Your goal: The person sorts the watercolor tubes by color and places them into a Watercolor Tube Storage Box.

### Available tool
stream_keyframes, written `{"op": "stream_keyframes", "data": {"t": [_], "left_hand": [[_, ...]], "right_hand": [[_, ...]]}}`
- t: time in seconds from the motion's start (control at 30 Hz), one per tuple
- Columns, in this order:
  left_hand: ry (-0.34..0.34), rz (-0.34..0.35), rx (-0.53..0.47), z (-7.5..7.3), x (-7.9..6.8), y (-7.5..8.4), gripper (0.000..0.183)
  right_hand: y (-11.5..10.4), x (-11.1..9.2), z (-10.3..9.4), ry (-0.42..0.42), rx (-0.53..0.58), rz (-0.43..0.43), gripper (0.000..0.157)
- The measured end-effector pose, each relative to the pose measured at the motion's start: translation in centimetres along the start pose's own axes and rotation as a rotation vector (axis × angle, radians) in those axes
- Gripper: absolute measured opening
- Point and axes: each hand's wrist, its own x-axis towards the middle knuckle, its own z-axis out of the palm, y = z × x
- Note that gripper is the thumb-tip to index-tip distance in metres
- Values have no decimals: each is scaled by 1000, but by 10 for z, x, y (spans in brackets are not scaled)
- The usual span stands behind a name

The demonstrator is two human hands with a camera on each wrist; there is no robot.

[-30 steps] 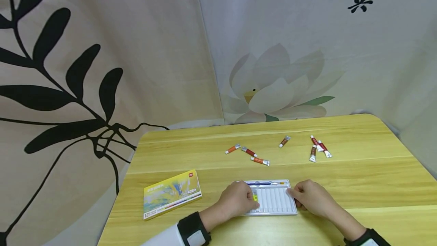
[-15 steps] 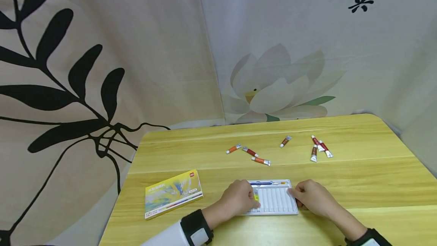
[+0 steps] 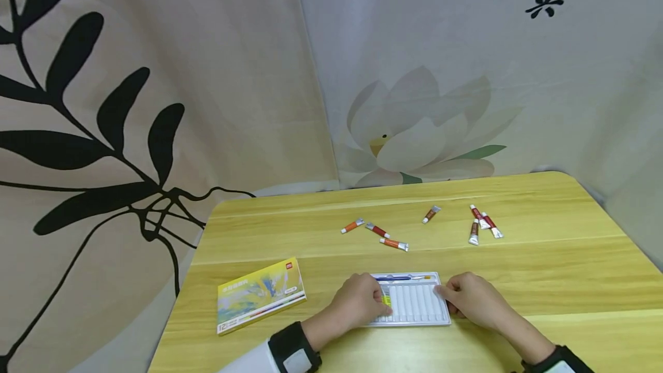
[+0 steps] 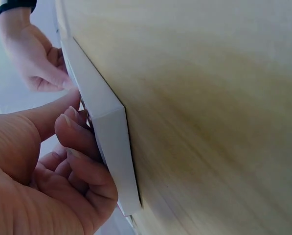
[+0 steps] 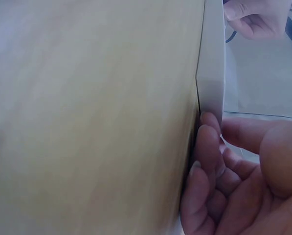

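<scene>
A white plastic tray (image 3: pixel 419 304) with ridged slots lies on the table, a blue-handled paintbrush (image 3: pixel 401 277) along its far edge. Over the tray's left end, my left hand (image 3: pixel 359 298) pinches a small paint tube with a yellow label (image 3: pixel 386 300), mostly hidden by the fingers. In the left wrist view its thumb and fingertips meet just above the tray's white side wall (image 4: pixel 111 127). My right hand (image 3: pixel 473 298) grips the tray's right edge, thumb on top. Its curled fingers (image 5: pixel 207 147) lie against the outer wall in the right wrist view.
A yellow paint box (image 3: pixel 261 295) lies to the left of the tray. Behind the tray are scattered tubes: an orange tube (image 3: pixel 353 225), a dark red tube (image 3: pixel 377 229), another orange tube (image 3: pixel 394 244), a brown tube (image 3: pixel 431 214) and a red-brown cluster (image 3: pixel 484 223).
</scene>
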Motion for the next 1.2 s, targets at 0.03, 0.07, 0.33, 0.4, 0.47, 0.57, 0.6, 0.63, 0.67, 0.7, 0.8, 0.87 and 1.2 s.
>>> {"op": "stream_keyframes", "data": {"t": [0.03,0.07,0.33,0.4,0.47,0.57,0.6,0.63,0.67,0.7,0.8,0.87,1.2], "left_hand": [[4,9,-2,0,0,0,46],[9,23,-3,-1,-1,-1,44],[41,26,-96,-21,-4,-9,32],[72,8,-96,-30,-5,-12,28],[103,-6,-64,-39,-6,-16,25],[119,-40,-16,-48,-9,-23,26],[110,-57,-12,-49,-10,-26,29],[101,-69,-8,-50,-11,-28,33],[87,-83,-14,-50,-12,-30,35],[77,-93,-21,-50,-13,-31,38],[50,-115,-43,-46,-15,-34,41],[44,-121,-50,-43,-15,-35,41],[49,-154,-18,-30,-13,-35,50]], "right_hand": [[0,0,0,0,-1,-1,34],[0,0,0,-1,-2,-2,34],[0,0,0,-5,3,-3,35],[1,1,0,-4,2,-2,35],[1,0,-1,-6,7,0,35],[2,0,-1,-8,13,1,35],[2,0,0,-8,13,1,35],[2,0,0,-8,12,2,35],[2,0,0,-7,11,2,36],[2,0,0,-6,10,2,36],[2,0,0,-6,8,1,36],[2,-1,0,-7,10,4,36],[1,0,1,-7,6,5,35]]}}
